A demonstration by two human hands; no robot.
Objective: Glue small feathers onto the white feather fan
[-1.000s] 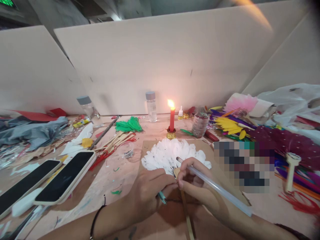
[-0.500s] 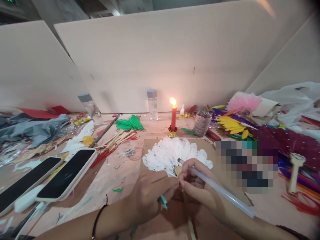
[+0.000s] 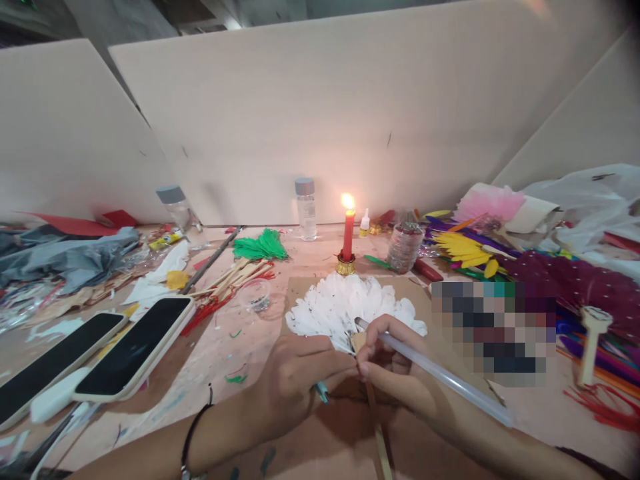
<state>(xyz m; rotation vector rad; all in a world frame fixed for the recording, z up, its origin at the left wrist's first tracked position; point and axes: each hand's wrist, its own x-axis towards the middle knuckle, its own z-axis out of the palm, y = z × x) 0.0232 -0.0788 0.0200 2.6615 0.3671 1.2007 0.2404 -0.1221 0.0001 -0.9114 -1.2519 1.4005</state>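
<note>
Near the front edge of the surface (image 3: 220, 347), middle: white feather fan (image 3: 345, 307), flat on brown card. My left hand (image 3: 295, 387) pinches its base, a small teal tool tucked under the fingers. My right hand (image 3: 395, 373) grips a clear glue stick (image 3: 440, 377), tip at the fan's neck. Best practice, I judge: pin the base firmly, dab little. Against the earlier frame: hands barely shifted, candle (image 3: 347, 237) lit as before.

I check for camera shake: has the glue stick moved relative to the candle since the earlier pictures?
No. The glue stick tip stays just below the white feathers, under the candle.
</note>
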